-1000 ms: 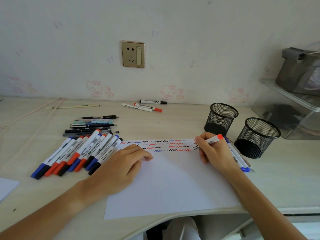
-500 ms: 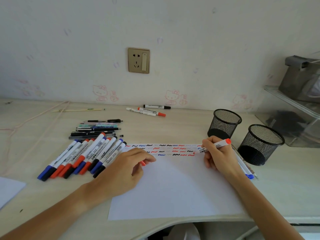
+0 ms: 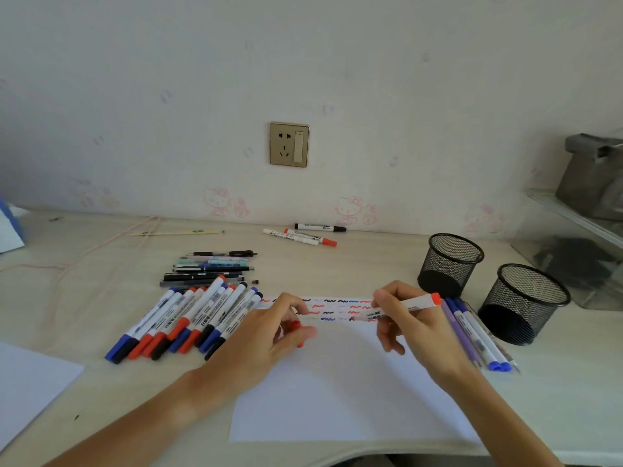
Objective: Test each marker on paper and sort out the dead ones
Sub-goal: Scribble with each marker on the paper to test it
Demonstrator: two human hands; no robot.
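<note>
The red marker now lies flatter in the right hand, its tip on the squiggle rows at the paper's 12 o'clock edge. The left hand, resting on the paper at 9 o'clock, now shows the red cap pinched in its curled fingers. Two mesh cups, dark inside with contents unclear, stand on the counter at 2 o'clock.
</note>
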